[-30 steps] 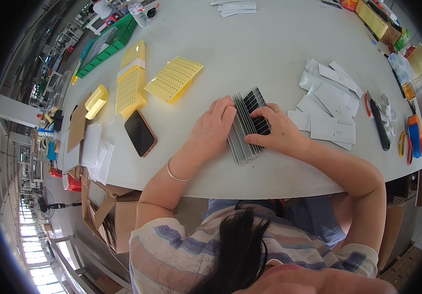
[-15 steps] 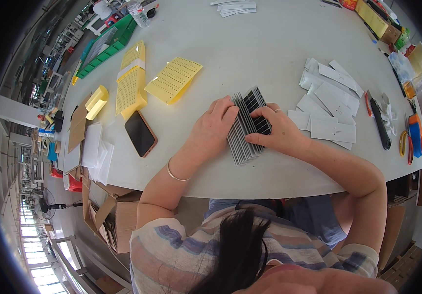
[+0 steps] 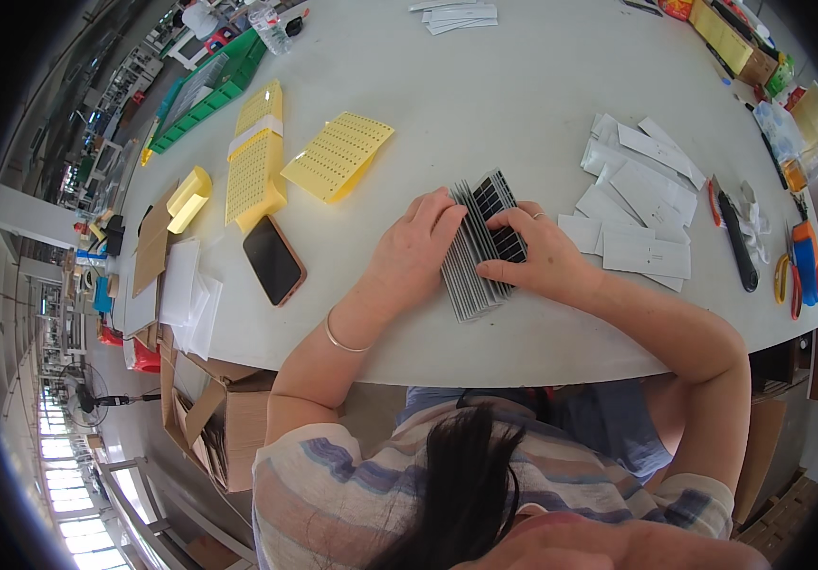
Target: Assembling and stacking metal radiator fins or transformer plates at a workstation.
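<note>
Between my hands stands a stack of thin grey panels [image 3: 472, 285], set on edge and fanned slightly at the top. The rightmost one turns a dark, gridded face [image 3: 507, 233] toward the right. My left hand [image 3: 420, 237] is wrapped round the stack's left side, its fingertips at the far top corner. On the other side my right hand [image 3: 544, 255] grips the dark-faced panel, thumb low and fingers on the upper part. To the right lie loose white slips [image 3: 641, 195], spread in an overlapping pile.
Left are a phone [image 3: 274, 259], a yellow perforated sheet [image 3: 342, 154], a banded yellow bundle [image 3: 257, 157] and a green crate [image 3: 209, 100]. At right lie a black-handled cutter [image 3: 737, 237], scissors [image 3: 789, 275] and an orange-and-blue tape dispenser [image 3: 809, 261]. A cardboard box [image 3: 238, 427] stands below the table's left edge.
</note>
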The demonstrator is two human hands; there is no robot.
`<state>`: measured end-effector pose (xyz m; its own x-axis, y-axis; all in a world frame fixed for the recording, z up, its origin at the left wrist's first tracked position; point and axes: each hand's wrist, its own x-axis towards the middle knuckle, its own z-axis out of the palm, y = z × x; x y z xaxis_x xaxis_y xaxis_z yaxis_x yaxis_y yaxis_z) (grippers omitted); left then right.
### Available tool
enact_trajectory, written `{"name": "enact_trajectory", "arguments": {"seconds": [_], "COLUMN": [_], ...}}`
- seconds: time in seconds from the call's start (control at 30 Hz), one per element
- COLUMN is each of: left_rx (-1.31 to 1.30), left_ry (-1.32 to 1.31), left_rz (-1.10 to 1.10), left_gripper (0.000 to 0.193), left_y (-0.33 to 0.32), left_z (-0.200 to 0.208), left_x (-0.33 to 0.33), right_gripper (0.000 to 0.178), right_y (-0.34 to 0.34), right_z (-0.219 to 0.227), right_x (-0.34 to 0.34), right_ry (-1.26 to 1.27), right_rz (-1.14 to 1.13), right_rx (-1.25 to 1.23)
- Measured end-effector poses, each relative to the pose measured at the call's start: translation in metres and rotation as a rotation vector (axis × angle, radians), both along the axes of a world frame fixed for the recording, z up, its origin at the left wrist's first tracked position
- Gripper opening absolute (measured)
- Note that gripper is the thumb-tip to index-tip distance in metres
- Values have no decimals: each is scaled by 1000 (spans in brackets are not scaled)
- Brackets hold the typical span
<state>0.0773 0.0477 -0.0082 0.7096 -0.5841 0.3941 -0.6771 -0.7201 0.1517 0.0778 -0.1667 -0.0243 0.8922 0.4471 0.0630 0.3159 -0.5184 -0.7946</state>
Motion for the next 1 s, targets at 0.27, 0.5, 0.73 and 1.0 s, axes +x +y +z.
{"name": "enact_trajectory", "arguments": {"seconds": [0.27, 0.5, 0.73, 1.0], "left_rx": [-8, -20, -143, -144], "left_ry": [-13, 26, -37, -62], "left_rz": [-11, -5, -41, -31], "left_gripper": [44, 42, 38, 33], "left_y": [0, 1, -1, 3], "left_z": [2, -3, -9, -9], "left_x": [0, -1, 5, 12], "right_gripper": [61, 48, 44, 55], "right_y": [0, 2, -1, 5], "right_z": [1, -3, 9, 15], "right_x": [-1, -3, 1, -3], "right_ry": [-22, -50, 123, 59], "right_rz": [1, -23, 39, -16], "right_rx": [2, 161, 62, -58]}}
